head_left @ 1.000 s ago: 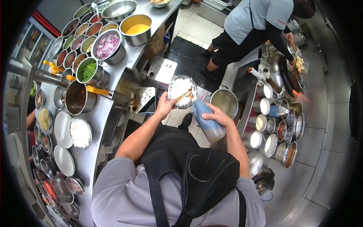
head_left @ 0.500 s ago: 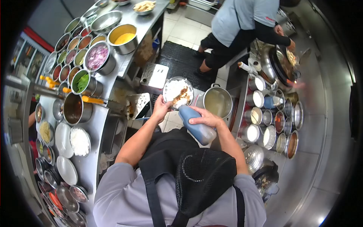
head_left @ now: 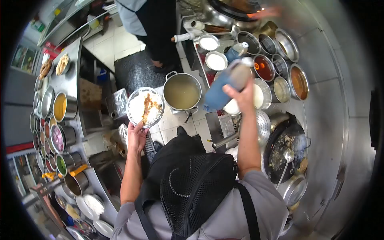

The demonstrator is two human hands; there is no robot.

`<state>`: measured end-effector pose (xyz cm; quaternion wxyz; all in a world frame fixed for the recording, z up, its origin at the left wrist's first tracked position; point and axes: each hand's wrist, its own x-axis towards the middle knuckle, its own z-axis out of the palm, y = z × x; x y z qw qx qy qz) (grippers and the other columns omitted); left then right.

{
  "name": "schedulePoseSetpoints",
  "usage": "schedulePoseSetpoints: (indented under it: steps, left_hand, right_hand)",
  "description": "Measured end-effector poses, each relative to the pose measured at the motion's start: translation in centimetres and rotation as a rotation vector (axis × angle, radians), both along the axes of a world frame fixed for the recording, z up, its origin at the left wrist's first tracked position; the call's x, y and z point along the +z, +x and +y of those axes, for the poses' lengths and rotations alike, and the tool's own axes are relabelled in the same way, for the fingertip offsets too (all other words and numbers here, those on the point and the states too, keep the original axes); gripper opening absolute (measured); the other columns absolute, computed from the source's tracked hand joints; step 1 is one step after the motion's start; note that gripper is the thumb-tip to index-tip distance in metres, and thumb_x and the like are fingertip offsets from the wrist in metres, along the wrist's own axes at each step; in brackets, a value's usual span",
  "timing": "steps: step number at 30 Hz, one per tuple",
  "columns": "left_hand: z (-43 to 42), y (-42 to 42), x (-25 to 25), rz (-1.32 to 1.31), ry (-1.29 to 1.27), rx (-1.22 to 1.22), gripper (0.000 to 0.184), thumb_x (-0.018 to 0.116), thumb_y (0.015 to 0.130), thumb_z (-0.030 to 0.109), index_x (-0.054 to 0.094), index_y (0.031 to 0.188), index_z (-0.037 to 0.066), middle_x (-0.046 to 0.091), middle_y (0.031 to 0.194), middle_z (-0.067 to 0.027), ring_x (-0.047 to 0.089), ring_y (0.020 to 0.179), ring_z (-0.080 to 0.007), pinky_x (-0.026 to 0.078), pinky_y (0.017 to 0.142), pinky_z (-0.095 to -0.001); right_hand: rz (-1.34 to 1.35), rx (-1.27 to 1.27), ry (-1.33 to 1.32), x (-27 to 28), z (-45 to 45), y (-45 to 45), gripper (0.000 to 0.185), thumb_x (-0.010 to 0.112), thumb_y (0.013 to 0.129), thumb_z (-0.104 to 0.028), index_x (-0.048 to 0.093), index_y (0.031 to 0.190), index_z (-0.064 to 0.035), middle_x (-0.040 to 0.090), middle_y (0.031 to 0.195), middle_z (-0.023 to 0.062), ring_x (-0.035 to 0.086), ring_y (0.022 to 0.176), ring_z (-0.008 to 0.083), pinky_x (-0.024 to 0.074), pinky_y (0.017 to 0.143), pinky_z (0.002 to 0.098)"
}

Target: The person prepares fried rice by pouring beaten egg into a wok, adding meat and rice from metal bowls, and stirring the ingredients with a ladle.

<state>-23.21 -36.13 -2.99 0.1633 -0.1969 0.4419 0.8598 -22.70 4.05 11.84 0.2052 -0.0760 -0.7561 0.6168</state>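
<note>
My left hand (head_left: 137,137) grips the near rim of a round bowl (head_left: 161,115), fingers closed on it. White rice (head_left: 136,105) fills the bowl, with a streak of brown sauce (head_left: 149,107) across it. Out to the right, my right hand (head_left: 243,97) is wrapped round a blue squeeze bottle (head_left: 219,90) with a white cap. The bottle is tilted, cap up and to the right, over the sauce pots. Part of my right hand's grip is hidden behind the bottle. Between both hands stands a large pot (head_left: 182,92) of cloudy liquid.
Right of me are pots of white (head_left: 216,61) and red liquid (head_left: 264,67), a second bottle (head_left: 237,51) and a wok (head_left: 284,152) with a ladle. A counter of ingredient pots (head_left: 64,107) runs along the left. Another person (head_left: 158,28) stands ahead by a lit burner.
My view has turned right. The bottle has left the rice bowl and swung right, its cap now up. My left hand still holds the bowl. More sauce shows on the rice.
</note>
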Motion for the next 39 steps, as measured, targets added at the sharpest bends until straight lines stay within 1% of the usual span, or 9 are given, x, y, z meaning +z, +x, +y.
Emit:
schedulePoseSetpoints:
  steps: [4, 6, 9, 18, 25, 28, 34, 36, 39]
  left_hand:
    - [-0.7, 1.9, 0.6, -0.055, -0.112, 0.118, 0.029, 0.055, 0.090, 0.000, 0.047, 0.117, 0.007, 0.062, 0.107, -0.0119, 0.064, 0.094, -0.0204, 0.056, 0.073, -0.0342]
    - [-1.6, 3.3, 2.8, -0.156, -0.171, 0.136, 0.034, 0.059, 0.091, 0.005, 0.041, 0.119, 0.008, 0.055, 0.116, -0.0129, 0.060, 0.100, -0.0236, 0.054, 0.077, -0.0375]
    - [-4.4, 7.7, 1.9, -0.045, -0.112, 0.395, 0.038, 0.062, 0.089, 0.004, 0.044, 0.123, 0.008, 0.060, 0.110, -0.0077, 0.062, 0.096, -0.0186, 0.055, 0.074, -0.0358]
    - [-11.4, 22.0, 6.1, 0.008, -0.174, 1.049, 0.033, 0.060, 0.089, 0.001, 0.048, 0.120, 0.008, 0.064, 0.112, -0.0089, 0.066, 0.096, -0.0203, 0.059, 0.074, -0.0335]
    - [-18.8, 33.0, 5.0, 0.095, -0.236, 1.507, 0.031, 0.053, 0.093, -0.001, 0.044, 0.122, 0.005, 0.058, 0.120, -0.0141, 0.063, 0.103, -0.0271, 0.060, 0.070, -0.0331]
    - [-21.5, 37.1, 4.3, 0.097, -0.284, 1.714, 0.033, 0.051, 0.093, -0.003, 0.042, 0.124, 0.004, 0.057, 0.122, -0.0154, 0.061, 0.109, -0.0296, 0.057, 0.085, -0.0427]
    - [-28.3, 44.4, -0.4, 0.106, -0.215, 1.810, 0.031, 0.052, 0.093, -0.004, 0.038, 0.120, 0.001, 0.054, 0.122, -0.0191, 0.063, 0.101, -0.0359, 0.061, 0.079, -0.0428]
    - [-30.4, 46.3, -3.5, 0.123, -0.147, 1.763, 0.030, 0.052, 0.093, -0.003, 0.038, 0.119, 0.001, 0.054, 0.122, -0.0192, 0.063, 0.101, -0.0360, 0.061, 0.079, -0.0428]
    - [-31.7, 47.6, -5.5, 0.177, -0.103, 1.770, 0.028, 0.055, 0.095, 0.001, 0.036, 0.115, 0.003, 0.054, 0.120, -0.0177, 0.064, 0.100, -0.0369, 0.059, 0.084, -0.0420]
  right_hand:
    - [-0.182, -0.465, 0.531, 0.5, 6.7, -3.3, 0.090, 0.086, 0.068, -0.035, 0.042, 0.133, 0.0061, 0.047, 0.131, 0.0234, 0.047, 0.117, 0.0332, 0.0357, 0.104, 0.0448]
    - [-0.163, -0.715, 1.170, -5.1, 13.7, -7.0, 0.085, 0.087, 0.066, -0.041, 0.050, 0.126, 0.0076, 0.049, 0.128, 0.0287, 0.051, 0.116, 0.0390, 0.0399, 0.102, 0.0492]
    - [0.069, -0.197, 0.825, -3.8, 13.8, -9.0, 0.060, 0.083, 0.073, -0.036, 0.065, 0.110, 0.0074, 0.067, 0.112, 0.0223, 0.065, 0.096, 0.0336, 0.0511, 0.086, 0.0440]
    - [-0.330, -0.607, 1.096, -16.6, 19.8, -10.6, 0.059, 0.076, 0.074, -0.045, 0.063, 0.102, 0.0053, 0.066, 0.096, 0.0237, 0.064, 0.086, 0.0438, 0.0509, 0.075, 0.0522]
    - [0.119, -0.787, 1.016, -12.7, 17.0, -8.5, 0.055, 0.063, 0.088, -0.040, 0.052, 0.109, 0.0088, 0.057, 0.097, 0.0315, 0.058, 0.085, 0.0495, 0.0463, 0.070, 0.0587]
    - [0.252, -0.766, 0.988, -11.1, 13.9, -6.1, 0.054, 0.059, 0.092, -0.039, 0.048, 0.111, 0.0098, 0.055, 0.097, 0.0338, 0.056, 0.085, 0.0511, 0.0449, 0.069, 0.0606]
    - [0.122, 0.206, 0.823, -8.3, -4.1, 1.4, 0.046, 0.067, 0.092, -0.028, 0.057, 0.123, 0.0044, 0.064, 0.103, 0.0207, 0.065, 0.090, 0.0266, 0.0531, 0.080, 0.0384]
    - [-0.093, 0.299, 0.624, -10.5, -8.3, 5.4, 0.052, 0.066, 0.093, -0.025, 0.048, 0.132, 0.0051, 0.052, 0.128, 0.0215, 0.057, 0.111, 0.0275, 0.0488, 0.091, 0.0367]
    - [-0.219, 0.453, 0.623, -10.8, -13.3, 11.3, 0.051, 0.064, 0.094, -0.027, 0.048, 0.133, 0.0021, 0.047, 0.130, 0.0184, 0.059, 0.107, 0.0273, 0.0487, 0.089, 0.0363]
